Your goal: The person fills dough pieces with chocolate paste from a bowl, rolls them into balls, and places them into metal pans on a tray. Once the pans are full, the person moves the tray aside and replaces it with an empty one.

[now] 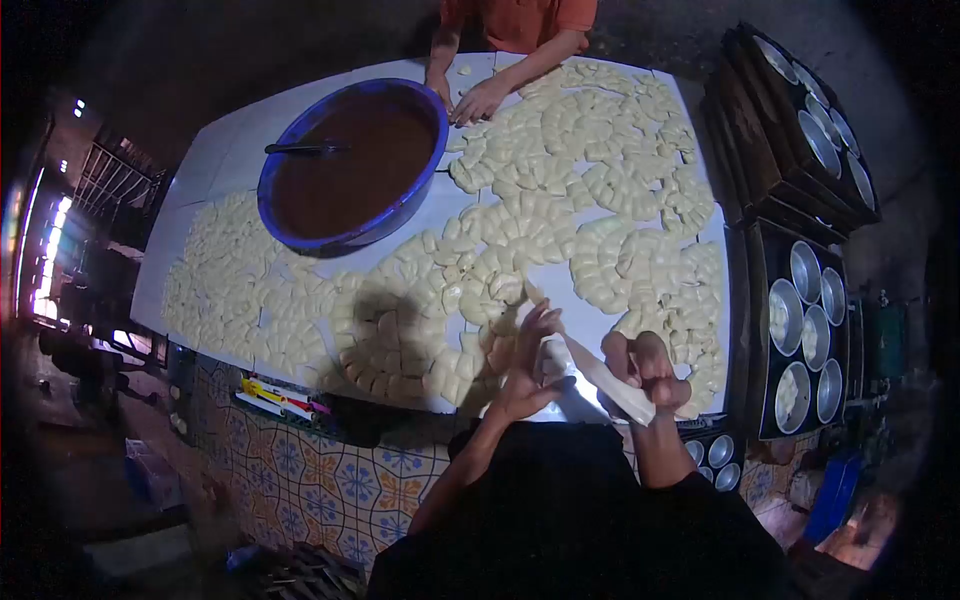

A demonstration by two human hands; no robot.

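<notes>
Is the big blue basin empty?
No, the blue basin holds brown paste almost to its rim, with a utensil lying in it.

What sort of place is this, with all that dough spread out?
Probably a small bakery or pastry workshop: a table covered with rows of pale dough pieces, a big blue basin of brown paste, stacked trays of round metal tins, and the right hand gripping a white strip.

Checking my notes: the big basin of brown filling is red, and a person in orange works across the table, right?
Not red: the head view shows the basin is blue. The brown filling and the person in orange across the table are right.
</notes>
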